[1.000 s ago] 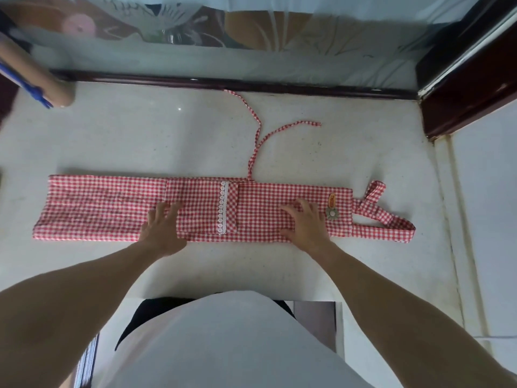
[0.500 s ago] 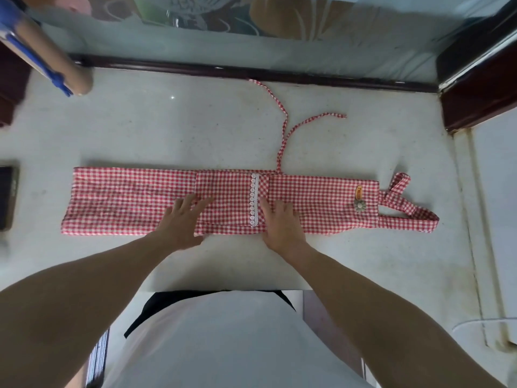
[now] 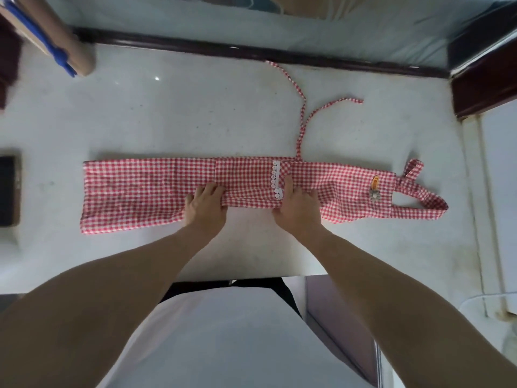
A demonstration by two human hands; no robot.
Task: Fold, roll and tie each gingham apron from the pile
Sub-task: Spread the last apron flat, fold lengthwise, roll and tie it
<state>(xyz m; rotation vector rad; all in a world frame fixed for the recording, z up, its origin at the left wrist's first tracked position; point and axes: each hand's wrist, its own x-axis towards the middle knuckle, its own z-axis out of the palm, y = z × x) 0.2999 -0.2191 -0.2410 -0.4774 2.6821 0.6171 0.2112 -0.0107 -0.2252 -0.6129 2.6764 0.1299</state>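
- The apron [image 3: 145, 194] is thin woven cloth in red-and-white gingham, matt, softly creased.
- A strip of white lace trim [image 3: 276, 179] runs across its middle.
- The table [image 3: 167, 116] is pale and stone-like, smooth, faintly speckled, with a slight sheen.
- At the far edge, a dark rail [image 3: 335, 58] looks like glossy varnished wood.
- The far-left clip [image 3: 42, 37] is blue plastic.
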